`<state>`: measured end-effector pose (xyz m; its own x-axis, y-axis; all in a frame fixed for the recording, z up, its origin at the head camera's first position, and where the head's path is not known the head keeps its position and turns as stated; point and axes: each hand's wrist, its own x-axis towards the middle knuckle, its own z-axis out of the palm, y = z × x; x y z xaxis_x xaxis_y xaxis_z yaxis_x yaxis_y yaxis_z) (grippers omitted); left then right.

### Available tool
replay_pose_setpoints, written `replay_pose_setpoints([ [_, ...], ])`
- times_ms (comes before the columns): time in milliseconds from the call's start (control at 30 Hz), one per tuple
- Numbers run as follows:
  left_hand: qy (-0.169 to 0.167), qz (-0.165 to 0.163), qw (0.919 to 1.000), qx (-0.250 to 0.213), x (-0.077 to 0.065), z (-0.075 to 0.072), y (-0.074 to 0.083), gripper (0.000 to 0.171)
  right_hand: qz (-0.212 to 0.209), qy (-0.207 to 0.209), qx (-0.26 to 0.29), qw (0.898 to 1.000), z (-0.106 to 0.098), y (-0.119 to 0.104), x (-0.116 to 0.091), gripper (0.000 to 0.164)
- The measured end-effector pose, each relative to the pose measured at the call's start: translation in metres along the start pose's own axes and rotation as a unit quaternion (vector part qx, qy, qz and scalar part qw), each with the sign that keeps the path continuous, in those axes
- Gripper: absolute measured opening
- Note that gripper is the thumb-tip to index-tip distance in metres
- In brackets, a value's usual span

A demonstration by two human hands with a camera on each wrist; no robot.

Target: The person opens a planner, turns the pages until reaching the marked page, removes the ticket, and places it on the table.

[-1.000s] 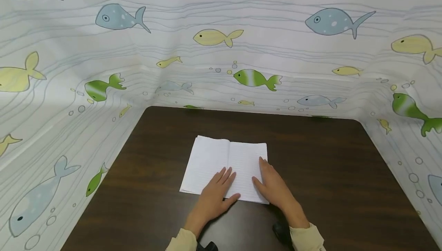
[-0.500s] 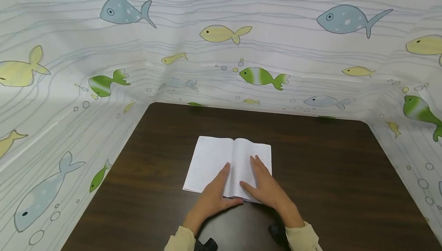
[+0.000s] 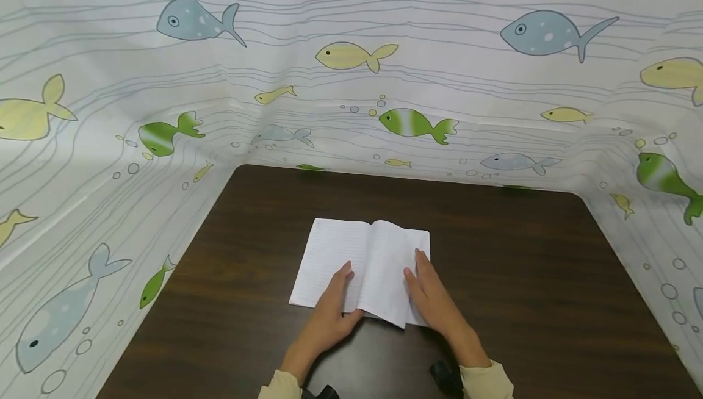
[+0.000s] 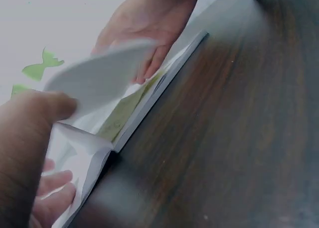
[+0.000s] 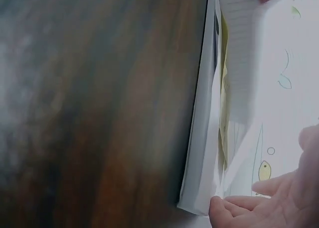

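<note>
An open notebook (image 3: 335,246) with white lined pages lies on the dark wooden table. One leaf (image 3: 384,265) bows up from the spine over the right side, blurred in the left wrist view. My left hand (image 3: 328,310) rests on the left page with its fingers extended, thumb apart near the spine's lower end. In the left wrist view that thumb (image 4: 62,107) overlaps the leaf's edge; whether it touches is unclear. My right hand (image 3: 436,304) is at the notebook's right edge, fingers straight, beside the leaf. A yellowish sheet (image 4: 124,111) shows between the pages.
The brown wooden table (image 3: 522,265) extends around the notebook. A white sheet printed with fish (image 3: 346,56) forms walls at the back and both sides. Dark wrist devices (image 3: 446,377) sit below both hands.
The right-hand page lay flat at first; a leaf then rose near the spine and now spreads rightward. My left hand has shifted left; my right hand moved inward, then back right.
</note>
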<state>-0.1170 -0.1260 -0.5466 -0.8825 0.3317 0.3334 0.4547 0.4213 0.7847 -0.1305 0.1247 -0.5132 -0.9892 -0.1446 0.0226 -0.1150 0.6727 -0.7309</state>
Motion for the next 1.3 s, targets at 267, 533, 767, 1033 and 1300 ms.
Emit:
replay_pose_setpoints([
  [267,0.156,-0.051,0.9851,-0.051,-0.008,-0.003,0.001,0.090,0.021,-0.004,-0.008,1.000,-0.002,0.001,0.002,0.072],
  [533,0.253,-0.033,0.9471,0.195,-0.003,-0.002,-0.004,0.080,0.000,-0.010,-0.072,0.997,-0.001,0.002,0.002,0.079],
  [767,0.151,0.063,0.9570,0.239,0.009,0.013,0.007,0.047,0.006,-0.026,-0.090,0.996,-0.002,0.001,-0.001,0.082],
  [1033,-0.077,0.023,0.9621,0.261,0.011,0.027,0.011,0.057,0.007,-0.048,-0.103,0.993,-0.008,-0.010,0.004,0.080],
  [1300,-0.061,0.049,0.9633,0.257,0.016,0.028,0.011,0.056,0.034,-0.019,-0.025,0.999,-0.001,-0.026,0.020,0.081],
])
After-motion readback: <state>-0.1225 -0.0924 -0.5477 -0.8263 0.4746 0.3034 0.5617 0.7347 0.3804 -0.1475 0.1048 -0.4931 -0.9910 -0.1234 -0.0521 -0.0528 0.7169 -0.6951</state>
